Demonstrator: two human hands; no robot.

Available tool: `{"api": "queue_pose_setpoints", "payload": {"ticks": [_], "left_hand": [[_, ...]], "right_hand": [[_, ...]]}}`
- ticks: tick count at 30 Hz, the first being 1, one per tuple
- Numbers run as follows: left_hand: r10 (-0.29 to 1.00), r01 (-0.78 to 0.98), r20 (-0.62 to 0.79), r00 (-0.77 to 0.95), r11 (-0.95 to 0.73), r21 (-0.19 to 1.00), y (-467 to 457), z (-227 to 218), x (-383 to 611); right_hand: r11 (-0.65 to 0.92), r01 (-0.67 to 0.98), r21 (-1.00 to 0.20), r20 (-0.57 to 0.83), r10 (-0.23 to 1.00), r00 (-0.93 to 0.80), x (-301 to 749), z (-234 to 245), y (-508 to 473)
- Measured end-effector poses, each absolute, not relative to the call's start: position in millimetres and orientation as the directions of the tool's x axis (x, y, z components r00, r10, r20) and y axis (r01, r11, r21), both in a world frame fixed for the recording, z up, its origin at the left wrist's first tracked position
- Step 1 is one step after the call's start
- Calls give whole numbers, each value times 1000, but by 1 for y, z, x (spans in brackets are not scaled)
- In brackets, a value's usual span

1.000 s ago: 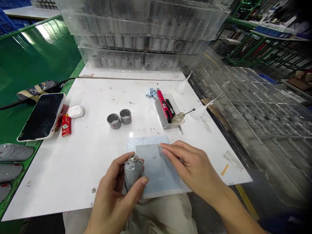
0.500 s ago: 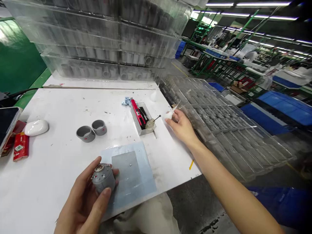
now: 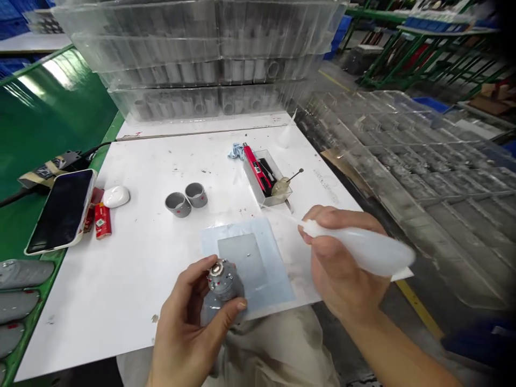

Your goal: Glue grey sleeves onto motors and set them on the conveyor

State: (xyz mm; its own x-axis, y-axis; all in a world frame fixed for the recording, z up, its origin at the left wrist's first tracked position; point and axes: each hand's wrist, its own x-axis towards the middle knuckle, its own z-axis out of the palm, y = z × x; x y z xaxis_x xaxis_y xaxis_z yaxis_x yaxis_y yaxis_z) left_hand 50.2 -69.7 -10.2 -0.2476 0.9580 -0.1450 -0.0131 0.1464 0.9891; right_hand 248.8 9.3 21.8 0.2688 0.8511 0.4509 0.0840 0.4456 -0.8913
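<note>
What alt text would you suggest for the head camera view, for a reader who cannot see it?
A person's left hand holds a grey part over a blue sheet on a white table, while the right hand grips a white squeeze bottle. Two grey rings and a red tool in a tray lie beyond.

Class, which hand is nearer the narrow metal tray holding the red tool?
Right hand, just below and right of the tray. The left hand is farther, below and left.

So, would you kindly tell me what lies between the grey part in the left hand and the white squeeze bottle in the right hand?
A pale blue sheet with a grey square, in the head view.
</note>
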Motion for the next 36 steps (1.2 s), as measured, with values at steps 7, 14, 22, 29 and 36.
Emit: {"api": "queue_pose_setpoints", "payload": {"ticks": [7,14,22,29,36], "left_hand": [[950,15,-187,-251,197,980,-67,-7,50],[953,48,-197,-231,213,976,-65,-7,48],[957,58,-192,-218,209,976,-65,-6,47],[961,40,-180,-208,192,981,-65,-6,48],[961,38,-193,-201,204,978,-65,-7,47]], "right_hand": [[498,-142,-855,473,863,179,221,35,15],[540,19,-842,540,842,-5,234,17,0],[727,93,-680,725,686,-59,228,15,12],[679,145,-719,671,733,-111,235,12,6],[668,193,-718,659,743,-119,236,11,4]]}}
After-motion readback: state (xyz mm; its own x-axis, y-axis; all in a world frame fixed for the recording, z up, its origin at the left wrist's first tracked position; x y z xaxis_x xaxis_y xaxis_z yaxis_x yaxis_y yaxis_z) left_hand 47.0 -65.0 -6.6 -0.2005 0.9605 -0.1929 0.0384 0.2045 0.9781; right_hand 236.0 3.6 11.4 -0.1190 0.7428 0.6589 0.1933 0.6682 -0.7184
